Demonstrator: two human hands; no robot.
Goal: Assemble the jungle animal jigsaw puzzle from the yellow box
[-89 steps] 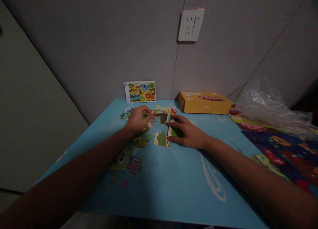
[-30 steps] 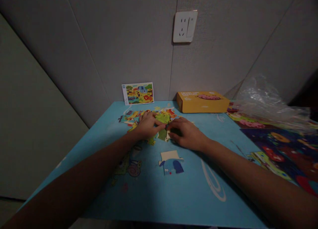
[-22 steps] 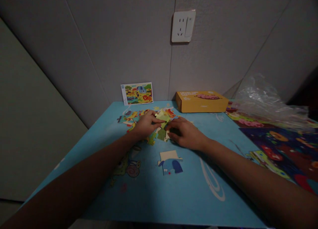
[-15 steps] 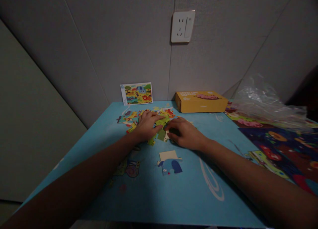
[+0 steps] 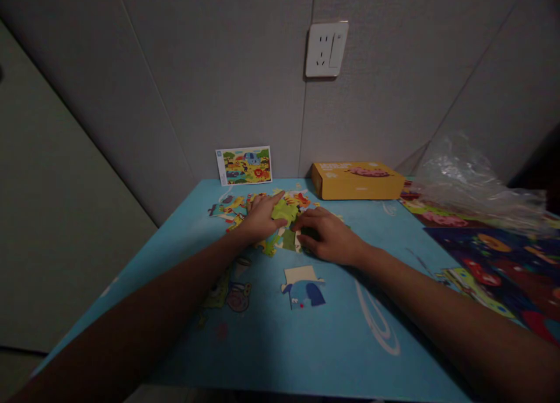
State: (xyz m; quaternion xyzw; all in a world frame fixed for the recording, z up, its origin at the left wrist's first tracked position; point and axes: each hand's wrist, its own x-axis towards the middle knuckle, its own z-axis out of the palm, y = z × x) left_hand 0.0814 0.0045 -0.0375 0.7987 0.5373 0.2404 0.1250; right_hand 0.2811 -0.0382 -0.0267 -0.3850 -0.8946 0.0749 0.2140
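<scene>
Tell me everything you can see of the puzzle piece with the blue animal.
The puzzle piece looks like thin cardboard, cream along the top, with a blue animal's head below: a pale eye, a small red spot and a darker blue patch at the right. Knobs jut from both sides. It lies flat, picture side up, on the blue table, nearer the viewer than both hands and the other pieces. Neither hand touches it.

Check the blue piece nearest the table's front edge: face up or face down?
Face up: the blue piece lies on the table with its print showing, including a red dot.
</scene>
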